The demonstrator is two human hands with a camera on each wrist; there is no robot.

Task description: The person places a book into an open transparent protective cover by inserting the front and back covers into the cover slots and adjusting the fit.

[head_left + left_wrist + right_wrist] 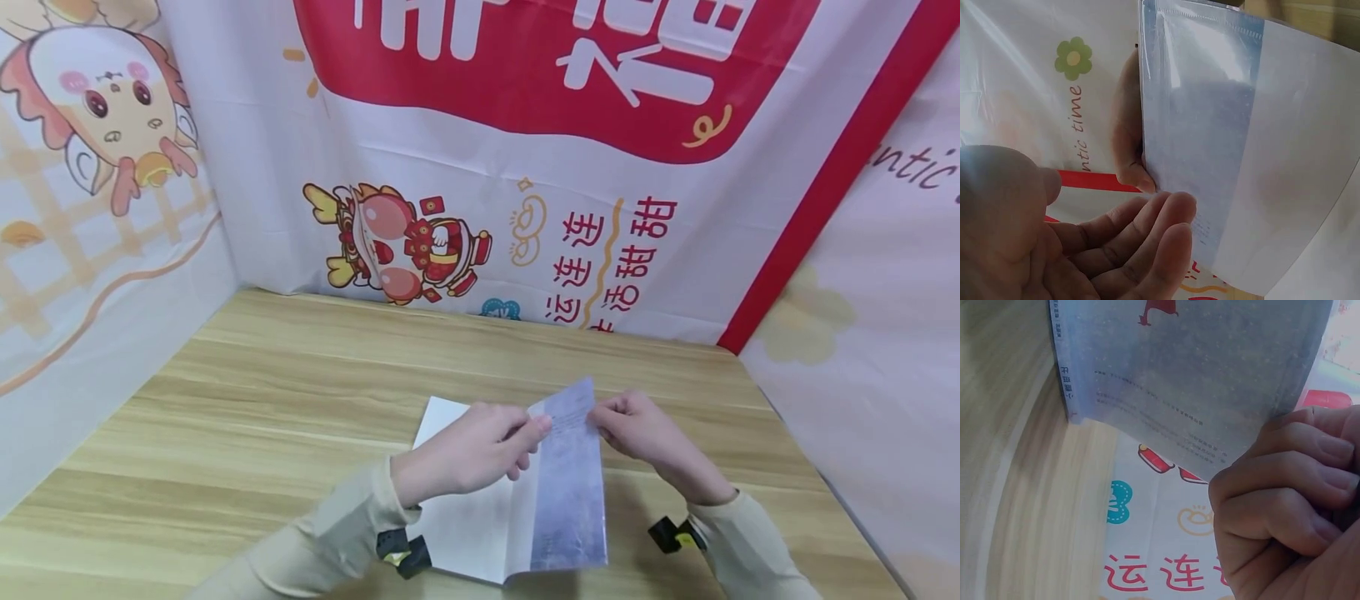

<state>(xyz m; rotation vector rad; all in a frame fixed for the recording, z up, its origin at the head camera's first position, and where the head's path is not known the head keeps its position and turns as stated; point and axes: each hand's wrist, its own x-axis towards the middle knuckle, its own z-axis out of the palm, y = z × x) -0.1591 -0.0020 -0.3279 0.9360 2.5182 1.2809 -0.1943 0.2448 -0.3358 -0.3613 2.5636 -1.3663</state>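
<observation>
A thin book [472, 525] lies on the table with a white page facing up. Its blue-purple cover [570, 492] stands raised on the right side, wrapped in shiny clear plastic in the left wrist view. My right hand [637, 425] pinches the far outer corner of that cover, its fingers curled in the right wrist view. My left hand [480, 450] hovers over the book, with loosely bent fingers [1166, 219] close to the cover's far edge and the thumb apart from them; whether they touch it I cannot tell. The cover's outside [1191, 375] carries small print and a red figure.
The wooden table [225, 433] extends around the book. A printed cloth [450, 167] with red lettering and cartoon figures hangs at the back, and further printed cloths border the left and right sides. Both forearms wear black wrist devices [405, 553].
</observation>
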